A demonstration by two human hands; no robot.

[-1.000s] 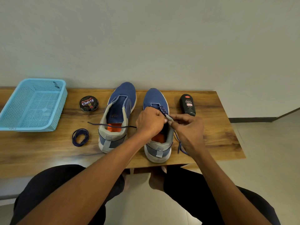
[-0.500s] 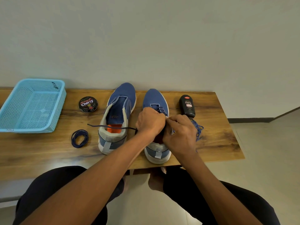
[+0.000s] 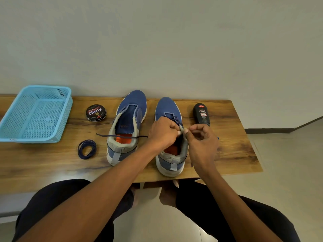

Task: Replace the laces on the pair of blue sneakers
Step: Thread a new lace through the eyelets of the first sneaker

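Hands first: we find both working at the tongue of the right-side sneaker (image 3: 170, 137). Our left hand (image 3: 163, 132) is curled over the shoe's opening, fingers bent and pinching the dark blue lace (image 3: 177, 120) just beside the upper eyelets. Our right hand (image 3: 201, 142) meets it from the other side, thumb and forefinger pinched together at the same spot on the lace, the remaining fingers curled loosely inward. The fingertips of the two hands touch or nearly touch; we cannot tell which.

The lace is threaded through the lower eyelets of this shoe, and one loose end runs leftward from under our left hand, across the heel opening of the other sneaker (image 3: 126, 126), ending over the counter (image 3: 236, 151). That second shoe stands just beside the first, toe toward the wall, with no lace in its eyelets.

A coiled dark lace (image 3: 87, 148) lies on the counter left of the unlaced shoe. Behind it sits a round tin of polish (image 3: 96, 112), lid on. A black polish bottle (image 3: 201, 114) lies right of the laced shoe, near our right hand but apart from it. A light blue mesh basket (image 3: 10, 131) occupies the far left of the counter. Our knees show below the near edge.
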